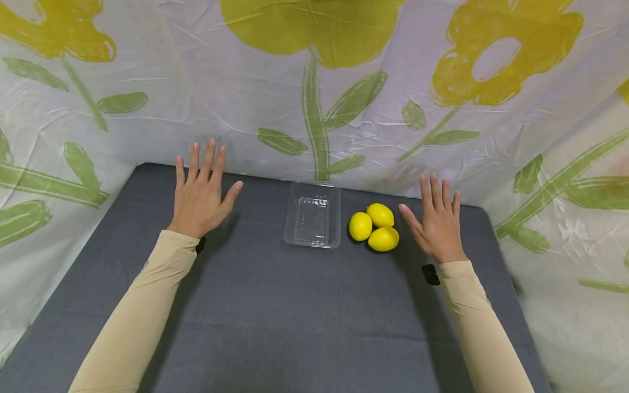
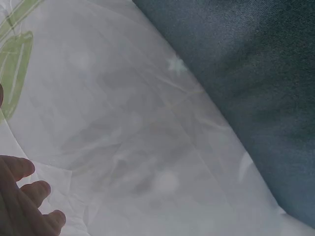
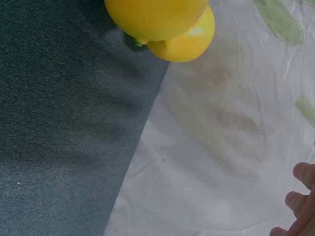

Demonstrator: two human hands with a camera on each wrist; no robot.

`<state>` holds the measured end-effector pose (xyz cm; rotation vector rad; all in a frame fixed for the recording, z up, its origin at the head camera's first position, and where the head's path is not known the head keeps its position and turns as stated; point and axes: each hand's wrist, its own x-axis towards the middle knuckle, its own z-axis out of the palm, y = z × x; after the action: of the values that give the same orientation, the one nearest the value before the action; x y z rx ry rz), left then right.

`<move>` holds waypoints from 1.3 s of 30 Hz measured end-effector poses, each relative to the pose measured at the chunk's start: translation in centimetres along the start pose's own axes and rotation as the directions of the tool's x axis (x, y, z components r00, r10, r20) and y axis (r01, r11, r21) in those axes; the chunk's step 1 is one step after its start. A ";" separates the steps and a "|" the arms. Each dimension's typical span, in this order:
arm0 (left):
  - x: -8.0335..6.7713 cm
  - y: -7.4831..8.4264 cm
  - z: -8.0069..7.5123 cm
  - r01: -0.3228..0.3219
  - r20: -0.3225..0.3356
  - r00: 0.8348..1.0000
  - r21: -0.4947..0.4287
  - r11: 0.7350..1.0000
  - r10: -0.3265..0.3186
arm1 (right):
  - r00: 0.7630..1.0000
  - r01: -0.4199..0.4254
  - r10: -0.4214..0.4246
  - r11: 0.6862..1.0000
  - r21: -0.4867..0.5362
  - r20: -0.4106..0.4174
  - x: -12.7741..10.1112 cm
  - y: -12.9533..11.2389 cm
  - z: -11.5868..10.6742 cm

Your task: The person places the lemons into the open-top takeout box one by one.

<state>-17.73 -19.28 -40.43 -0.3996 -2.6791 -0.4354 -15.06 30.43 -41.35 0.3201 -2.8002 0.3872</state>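
Observation:
My left hand (image 1: 199, 199) is held above the back left of the table, fingers straight and spread, holding nothing. Over the right side, my right hand (image 1: 439, 226) is likewise spread with straight fingers and holds nothing. Just left of its thumb, three yellow lemons lie in a cluster: a left lemon (image 1: 360, 226), a back lemon (image 1: 380, 215) and a front lemon (image 1: 384, 239). Beside them on the left sits a clear plastic container (image 1: 313, 240). The right wrist view shows a lemon (image 3: 157, 17) in front of another; the left wrist view shows only fingertips of the left hand (image 2: 24, 201).
A dark grey cloth covers the table (image 1: 275, 316). White sheeting (image 1: 206, 98) printed with yellow flowers and green leaves hangs along the back edge and both sides. Both forearms wear beige sleeves, with a small black device (image 1: 431, 274) at the right wrist.

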 end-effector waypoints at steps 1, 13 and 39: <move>0.0 0.0 0.0 0.000 0.003 1.000 -0.002 1.000 0.000 | 1.000 0.000 0.000 1.000 0.000 0.002 0.0 0.0 0.0; -1.2 1.0 2.2 0.040 0.087 0.996 -0.291 0.956 -0.015 | 1.000 0.015 -0.014 0.992 0.129 -0.009 -0.9 -0.6 1.1; -3.2 7.5 10.1 0.393 0.531 0.847 -0.663 0.637 0.029 | 0.960 -0.237 0.155 0.893 0.382 0.235 -3.5 -1.8 4.2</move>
<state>-15.76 -9.59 -48.78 -0.5041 -2.8945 -1.7887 -12.43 28.17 -45.90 0.1664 -2.9360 1.0509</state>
